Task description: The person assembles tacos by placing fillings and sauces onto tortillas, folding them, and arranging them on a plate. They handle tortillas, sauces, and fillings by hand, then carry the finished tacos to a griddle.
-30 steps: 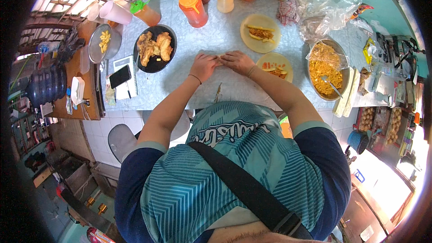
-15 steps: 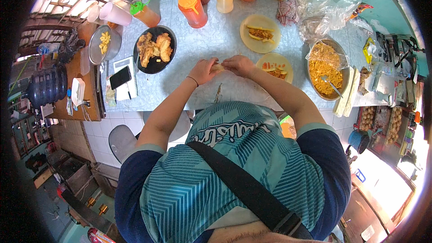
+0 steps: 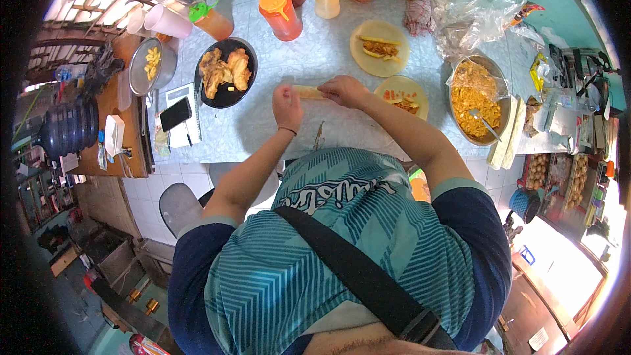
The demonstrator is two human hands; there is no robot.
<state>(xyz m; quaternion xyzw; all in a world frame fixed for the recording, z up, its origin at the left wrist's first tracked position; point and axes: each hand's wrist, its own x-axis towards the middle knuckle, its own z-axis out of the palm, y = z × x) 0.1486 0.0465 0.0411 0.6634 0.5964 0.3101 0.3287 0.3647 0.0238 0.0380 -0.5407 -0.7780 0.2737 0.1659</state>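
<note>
A pale rolled wrap (image 3: 307, 93) lies crosswise over the marble-look table in front of me. My right hand (image 3: 345, 91) pinches its right end between thumb and fingers. At the other end, my left hand (image 3: 288, 108) is closed with curled fingers, which partly hide that end. Close to my right hand is a yellowish flatbread (image 3: 421, 96) topped with red sauce dabs and filling. Behind it, a folded filled flatbread (image 3: 381, 48) rests on another round flatbread (image 3: 365, 64).
A black pan (image 3: 223, 96) of fried pieces stands left, near a phone (image 3: 175, 114) on a notebook. Sauce bottles (image 3: 280, 18) line the back. On the right are a metal bowl (image 3: 474, 102) of orange-yellow filling with a spoon, and crumpled plastic bags (image 3: 470, 16).
My left hand has shifted left and turned more upright, so more of the wrap shows between my hands. My right hand has barely moved, still pinching the right end.
</note>
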